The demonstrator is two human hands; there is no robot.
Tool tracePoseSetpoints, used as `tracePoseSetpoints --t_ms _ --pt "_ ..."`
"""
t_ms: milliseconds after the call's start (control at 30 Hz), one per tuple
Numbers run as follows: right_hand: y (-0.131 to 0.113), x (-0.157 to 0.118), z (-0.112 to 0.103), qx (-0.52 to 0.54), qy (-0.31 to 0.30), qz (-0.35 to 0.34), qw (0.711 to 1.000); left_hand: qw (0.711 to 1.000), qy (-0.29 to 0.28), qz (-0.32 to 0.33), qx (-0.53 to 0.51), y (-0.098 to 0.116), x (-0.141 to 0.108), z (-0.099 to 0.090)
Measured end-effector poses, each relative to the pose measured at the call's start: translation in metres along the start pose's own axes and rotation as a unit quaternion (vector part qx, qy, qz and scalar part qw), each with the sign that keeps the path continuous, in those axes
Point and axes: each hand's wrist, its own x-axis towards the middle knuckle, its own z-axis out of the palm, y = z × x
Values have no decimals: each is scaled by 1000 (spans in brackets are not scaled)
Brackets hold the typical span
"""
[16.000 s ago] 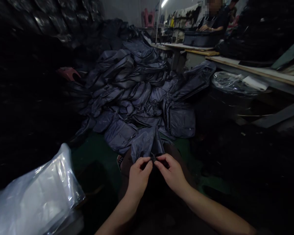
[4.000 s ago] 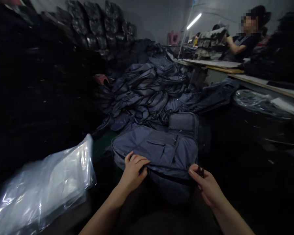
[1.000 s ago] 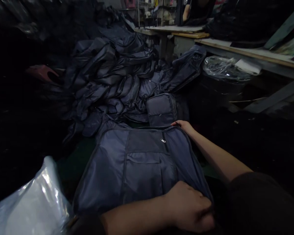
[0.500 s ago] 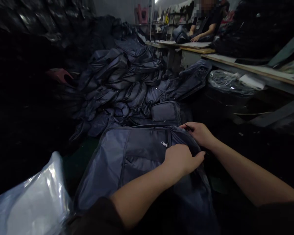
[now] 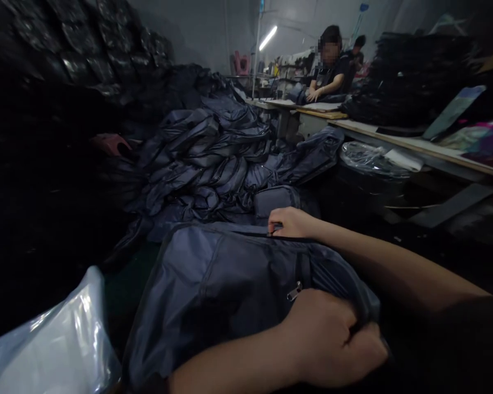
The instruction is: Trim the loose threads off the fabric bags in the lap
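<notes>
Fingers [image 5: 290, 223] on navy nylon backpack [image 5: 213, 290] | dark workshop floor [image 5: 127, 273] | bag heap [image 5: 205, 158] beyond

front: zippered bag [image 5: 197, 312] | left of it: plastic bag [image 5: 53, 350] | behind it: heap of bags [image 5: 201, 158] | right, behind: counter [image 5: 411, 143]

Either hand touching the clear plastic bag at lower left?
No: the left hand grips the near edge of the navy bag, the right hand is at its far edge, both apart from the clear plastic bag.
</notes>
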Motion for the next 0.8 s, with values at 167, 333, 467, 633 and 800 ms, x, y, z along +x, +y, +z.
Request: tracePoseSetpoints --t_ms 167,333,467,633,800 --pt "-41 37 -1 13 -31 -72 997 997 -26 19 -65 5 -16 -10" --pt "-63 45 -10 55 -45 -136 988 987 -63 4 -147 3 -33 -18" --pt "-72 42 -16 76 -68 -178 979 969 -111 23 -219 0 -39 -12" --pt "-87 48 -11 23 -74 -150 986 952 -130 76 -265 -1 -32 -1" --pt "-102 56 -1 30 -71 -160 984 954 -82 81 -276 -4 -35 2"
